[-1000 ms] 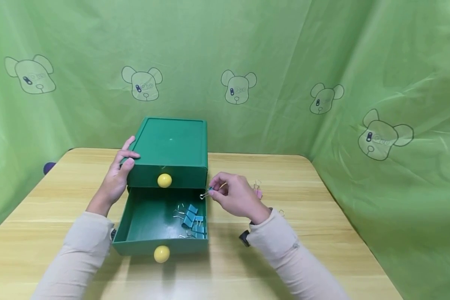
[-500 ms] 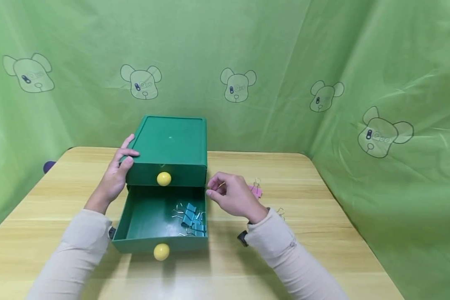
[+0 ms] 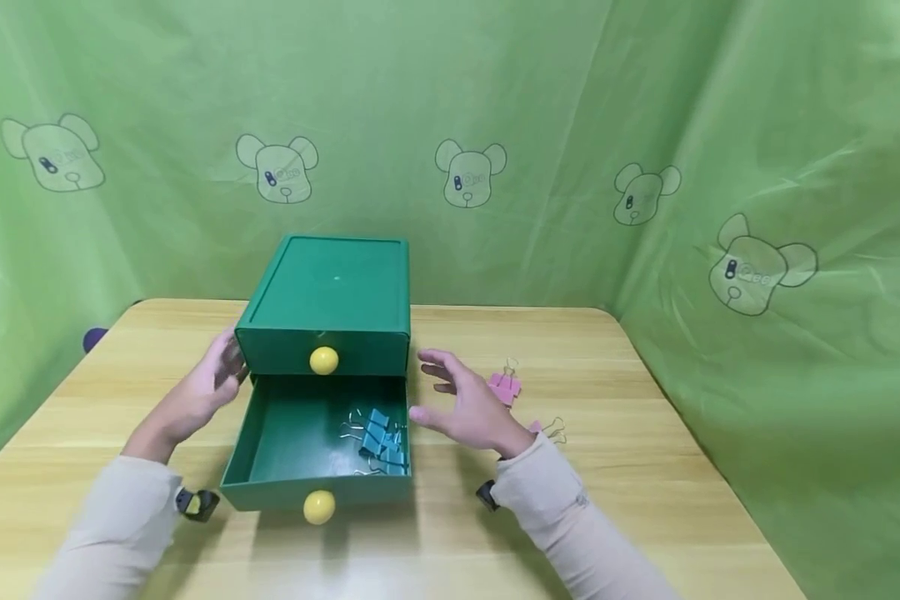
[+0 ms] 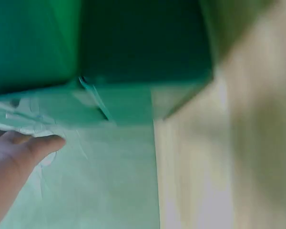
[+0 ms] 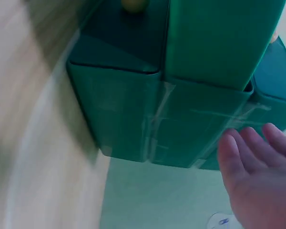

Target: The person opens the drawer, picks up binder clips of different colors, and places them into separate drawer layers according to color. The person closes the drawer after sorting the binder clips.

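A green drawer unit (image 3: 330, 283) stands on the table, its yellow-knobbed middle drawer (image 3: 270, 493) pulled out. Several blue binder clips (image 3: 375, 435) lie at the right side of that drawer. My left hand (image 3: 183, 407) is at the unit's left side, holding nothing, with its fingertips partly hidden behind the unit in the head view. Right of the drawer, my right hand (image 3: 468, 407) has its fingers spread and nothing in them. The right wrist view shows this hand (image 5: 262, 176) beside the unit's side wall (image 5: 200, 124).
Pink binder clips (image 3: 506, 388) lie on the wooden table (image 3: 607, 500) to the right of my right hand. Another pink clip (image 3: 536, 427) is partly covered by my right sleeve (image 3: 547, 479). A green curtain (image 3: 375, 83) with bear-head drawings hangs behind and beside the table.
My right hand pinched a blue binder clip a second ago; the clip has dropped into the drawer and the fingers have spread. My left hand has left the unit's top edge, moving down and left.
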A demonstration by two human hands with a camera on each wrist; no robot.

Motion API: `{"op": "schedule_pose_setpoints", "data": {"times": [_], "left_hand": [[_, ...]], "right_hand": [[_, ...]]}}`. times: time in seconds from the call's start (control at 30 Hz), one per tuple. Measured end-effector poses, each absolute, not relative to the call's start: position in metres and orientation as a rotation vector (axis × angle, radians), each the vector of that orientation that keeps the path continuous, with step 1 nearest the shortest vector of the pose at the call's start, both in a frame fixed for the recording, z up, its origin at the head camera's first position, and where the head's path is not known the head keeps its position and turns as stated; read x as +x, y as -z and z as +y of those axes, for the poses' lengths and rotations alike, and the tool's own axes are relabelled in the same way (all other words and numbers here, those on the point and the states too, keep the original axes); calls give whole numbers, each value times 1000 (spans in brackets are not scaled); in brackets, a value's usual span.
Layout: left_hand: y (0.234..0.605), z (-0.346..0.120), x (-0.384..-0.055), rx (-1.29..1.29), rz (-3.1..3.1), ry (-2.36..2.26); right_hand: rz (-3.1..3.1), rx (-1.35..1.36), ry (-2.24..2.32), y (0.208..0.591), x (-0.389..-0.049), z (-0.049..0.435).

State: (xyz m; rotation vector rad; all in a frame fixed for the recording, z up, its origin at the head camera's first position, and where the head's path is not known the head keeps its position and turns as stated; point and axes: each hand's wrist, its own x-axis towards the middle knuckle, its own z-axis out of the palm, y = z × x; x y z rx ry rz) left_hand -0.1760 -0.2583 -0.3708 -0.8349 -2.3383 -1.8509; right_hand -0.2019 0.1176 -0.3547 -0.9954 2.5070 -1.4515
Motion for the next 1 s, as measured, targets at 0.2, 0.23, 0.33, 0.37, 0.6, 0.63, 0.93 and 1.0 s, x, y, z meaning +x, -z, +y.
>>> {"op": "schedule_pose_setpoints", "data": {"times": [0.2,0.23,0.33,0.37,0.6,0.63,0.93,1.0], "left_hand": [[387,-273,-151,-1050,-2450,1674],[389,-274,-149,-1099,-2429,1668],[397,-274,-143,-1197,-2386,1687],[398,-274,-141,-1219,-2375,1688],[405,-268,-134,-1214,-2444,1618],[405,-268,-134,-1209,-2453,1607],[402,-271,-134,-1133,-2478,1636],[401,-271,-134,-1119,-2504,1654]], "right_hand": [[2305,-1137,1363,370,-197,128],[2303,-1141,1331,372,-195,129],[2313,-1144,1254,377,-191,130],[2316,-1141,1239,378,-189,130],[2369,-1022,1243,378,-184,122],[2380,-1009,1247,377,-184,121],[2378,-1104,1252,372,-186,109],[2372,-1084,1250,373,-187,107]]}}
